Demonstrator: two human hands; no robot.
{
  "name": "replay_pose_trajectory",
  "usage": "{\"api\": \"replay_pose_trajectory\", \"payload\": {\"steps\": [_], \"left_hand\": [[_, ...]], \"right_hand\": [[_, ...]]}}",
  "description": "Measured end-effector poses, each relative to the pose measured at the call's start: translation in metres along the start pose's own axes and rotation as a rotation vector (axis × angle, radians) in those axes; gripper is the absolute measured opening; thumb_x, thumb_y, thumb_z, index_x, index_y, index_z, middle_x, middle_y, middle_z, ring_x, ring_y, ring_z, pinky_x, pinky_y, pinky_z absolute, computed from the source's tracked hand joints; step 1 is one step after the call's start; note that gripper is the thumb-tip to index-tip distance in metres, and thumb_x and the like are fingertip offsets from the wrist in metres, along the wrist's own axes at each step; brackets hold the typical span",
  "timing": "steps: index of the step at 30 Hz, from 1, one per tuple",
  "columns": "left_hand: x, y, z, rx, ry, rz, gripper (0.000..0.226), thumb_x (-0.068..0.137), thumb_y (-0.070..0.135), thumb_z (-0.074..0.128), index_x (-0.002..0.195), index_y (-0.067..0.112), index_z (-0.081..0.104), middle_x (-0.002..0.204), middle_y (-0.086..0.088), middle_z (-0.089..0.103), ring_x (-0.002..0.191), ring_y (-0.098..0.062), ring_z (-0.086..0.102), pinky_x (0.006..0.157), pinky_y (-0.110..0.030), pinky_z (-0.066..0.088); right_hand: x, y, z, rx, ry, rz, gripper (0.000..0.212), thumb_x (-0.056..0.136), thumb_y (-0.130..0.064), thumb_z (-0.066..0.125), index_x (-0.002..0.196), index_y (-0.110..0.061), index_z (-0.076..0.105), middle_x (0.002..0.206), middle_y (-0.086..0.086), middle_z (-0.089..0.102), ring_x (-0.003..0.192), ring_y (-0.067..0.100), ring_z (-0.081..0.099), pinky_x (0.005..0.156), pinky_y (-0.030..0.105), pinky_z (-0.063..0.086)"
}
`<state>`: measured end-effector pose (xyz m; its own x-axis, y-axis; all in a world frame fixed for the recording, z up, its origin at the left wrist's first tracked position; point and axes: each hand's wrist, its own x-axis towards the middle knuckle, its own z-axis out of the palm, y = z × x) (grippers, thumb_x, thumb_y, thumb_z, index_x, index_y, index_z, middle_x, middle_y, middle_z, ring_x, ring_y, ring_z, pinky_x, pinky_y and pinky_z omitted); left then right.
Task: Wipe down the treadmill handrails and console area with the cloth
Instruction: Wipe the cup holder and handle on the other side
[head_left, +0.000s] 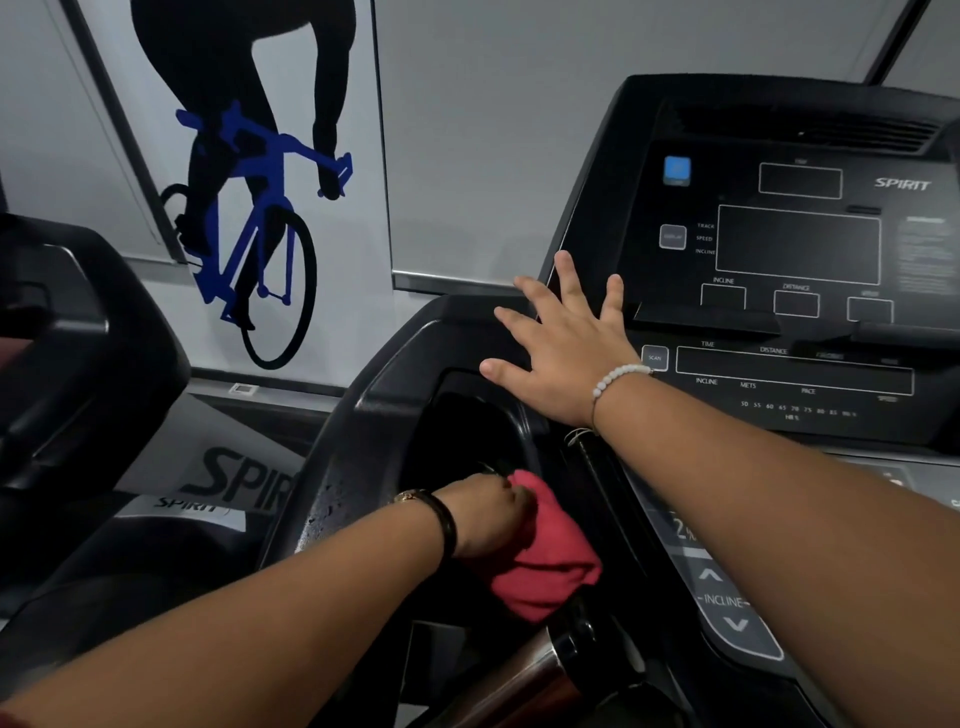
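Ahead, cyclist poster (244, 208), right hand (561, 353) across console (800, 244)

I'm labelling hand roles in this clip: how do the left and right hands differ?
The left hand grips the red cloth; the right hand holds nothing. The left hand's fingers are curled, the right hand's straight and spread. The left hand sits low by the dark recess; the right hand lies higher, at the console's left edge. Both are bare.
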<state>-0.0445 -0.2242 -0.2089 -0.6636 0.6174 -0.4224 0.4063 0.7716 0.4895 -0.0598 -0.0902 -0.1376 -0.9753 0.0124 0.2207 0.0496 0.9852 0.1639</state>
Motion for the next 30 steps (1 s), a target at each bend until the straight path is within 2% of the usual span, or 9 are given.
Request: {"api": "replay_pose_trajectory", "payload": {"steps": [3,9,12,14,16,20,23,27,30], "left_hand": [[-0.007,-0.002,0.004,-0.007,0.019,0.065,0.055,0.094,0.053,0.036,0.113,0.004,0.053,0.118,-0.016,0.059,0.107,-0.032,0.056,0.088,-0.03,0.044],[-0.053,-0.022,-0.008,0.555,0.134,0.322,0.061,0.083,0.067,0.044,0.127,0.024,0.041,0.118,0.0,0.057,0.107,-0.024,0.056,0.081,-0.03,0.039],[-0.044,-0.008,-0.002,0.424,0.184,0.24,0.055,0.087,0.062,0.044,0.121,0.019,0.047,0.117,-0.004,0.059,0.107,-0.024,0.057,0.081,-0.03,0.041],[-0.026,0.011,0.011,0.256,0.225,0.147,0.062,0.091,0.055,0.042,0.136,0.012,0.035,0.129,-0.009,0.053,0.116,-0.025,0.052,0.089,-0.03,0.04],[-0.008,0.03,0.022,0.105,0.291,0.053,0.068,0.095,0.045,0.039,0.146,0.007,0.015,0.144,-0.014,0.037,0.125,-0.029,0.045,0.098,-0.035,0.037],[0.009,0.037,0.027,-0.05,0.31,0.02,0.069,0.096,0.032,0.035,0.148,0.003,0.001,0.156,-0.018,0.002,0.137,-0.033,0.028,0.11,-0.037,0.029],[0.005,0.029,0.024,0.022,0.348,0.118,0.067,0.096,0.031,0.036,0.149,0.006,0.004,0.156,-0.017,-0.002,0.143,-0.032,0.011,0.117,-0.037,0.013],[-0.024,0.01,0.024,0.379,0.28,0.354,0.062,0.099,0.034,0.032,0.15,0.012,0.005,0.157,-0.008,-0.006,0.145,-0.022,0.0,0.115,-0.027,0.0],[-0.043,-0.006,0.024,0.396,0.257,0.376,0.058,0.098,0.036,0.032,0.149,0.017,0.014,0.157,-0.004,0.011,0.144,-0.017,0.013,0.114,-0.022,0.009]], "right_hand": [[0.001,0.0,0.0,-0.004,0.005,-0.003,0.072,0.085,-0.071,0.019,0.145,-0.033,0.027,0.157,-0.005,0.005,0.141,0.026,-0.024,0.107,0.067,-0.011],[0.001,0.0,0.002,0.002,0.023,-0.007,0.07,0.085,-0.071,0.019,0.144,-0.034,0.029,0.157,-0.006,0.006,0.141,0.025,-0.024,0.107,0.067,-0.011],[0.002,0.0,0.002,-0.003,0.021,-0.006,0.071,0.085,-0.071,0.019,0.144,-0.034,0.028,0.157,-0.006,0.006,0.141,0.026,-0.024,0.107,0.067,-0.01],[0.001,0.0,0.002,-0.007,0.016,-0.003,0.071,0.084,-0.071,0.02,0.144,-0.033,0.029,0.157,-0.005,0.007,0.141,0.026,-0.024,0.106,0.068,-0.01],[0.001,0.0,0.002,-0.012,0.017,-0.003,0.071,0.084,-0.071,0.02,0.144,-0.033,0.029,0.157,-0.005,0.007,0.142,0.027,-0.023,0.106,0.068,-0.01],[0.001,-0.001,0.001,-0.013,0.012,-0.002,0.071,0.085,-0.071,0.021,0.144,-0.032,0.029,0.157,-0.005,0.008,0.142,0.027,-0.023,0.106,0.068,-0.01],[0.001,-0.002,0.0,-0.019,0.009,0.004,0.071,0.085,-0.071,0.022,0.144,-0.033,0.029,0.157,-0.005,0.008,0.142,0.027,-0.023,0.107,0.068,-0.009],[0.001,-0.002,0.0,-0.013,0.0,0.002,0.07,0.085,-0.07,0.023,0.144,-0.033,0.029,0.157,-0.005,0.008,0.141,0.027,-0.024,0.106,0.068,-0.01],[0.001,-0.002,0.0,-0.014,0.004,0.0,0.07,0.085,-0.07,0.023,0.144,-0.033,0.029,0.157,-0.006,0.008,0.141,0.027,-0.024,0.106,0.068,-0.01]]}}
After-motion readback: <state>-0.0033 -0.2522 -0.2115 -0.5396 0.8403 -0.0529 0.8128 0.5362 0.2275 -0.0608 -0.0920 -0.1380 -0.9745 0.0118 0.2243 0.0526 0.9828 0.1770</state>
